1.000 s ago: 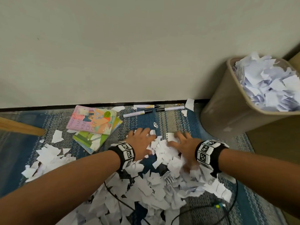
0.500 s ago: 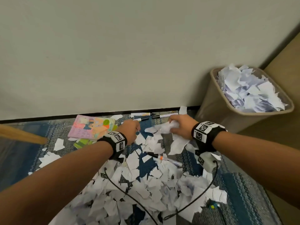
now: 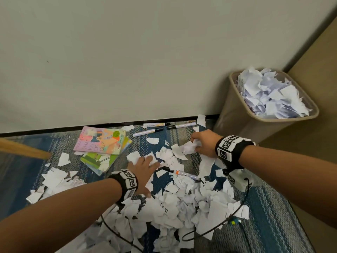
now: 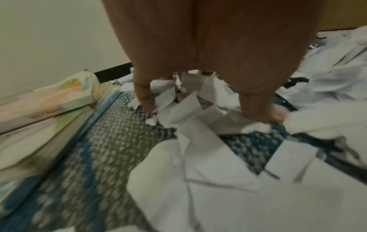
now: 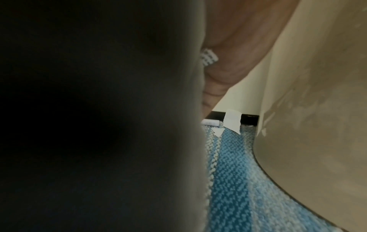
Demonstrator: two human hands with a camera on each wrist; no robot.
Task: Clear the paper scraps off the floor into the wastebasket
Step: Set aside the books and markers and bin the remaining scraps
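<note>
1. Overhead, in the head view, our right hand [image 3: 204, 144] clenches a crumpled wad of paper scraps [image 3: 189, 148], lifted off the rug and nearest the wastebasket [image 3: 237, 114], probably so it can swing straight across. The basket is already heaped to its rim, so we judge a loose drop could spill. Our left hand [image 3: 144, 167] lies flat with fingers spread over scraps on the rug [image 3: 277, 203], apparently raking them together. The main pile [image 3: 175, 207] lies between our forearms, well apart from the basket. Books [image 3: 102, 143] and markers [image 3: 147, 132] lie by the wall, and one pen [image 3: 180, 173] lies among the scraps, worth leaving out of any grab.

2. Closer in, the left wrist view shows what the head view hides: the left fingertips [image 4: 147, 103] press down on the scraps, curled round nothing, with the books' edges [image 4: 59, 100] just beside.

3. Lastly, the right wrist view is mostly dark, blocked close to the lens. It shows only part of the hand, the basket's wall [image 5: 317, 125] near, and one scrap [image 5: 232, 120] leaning on the baseboard. The right grip cannot be judged here.
</note>
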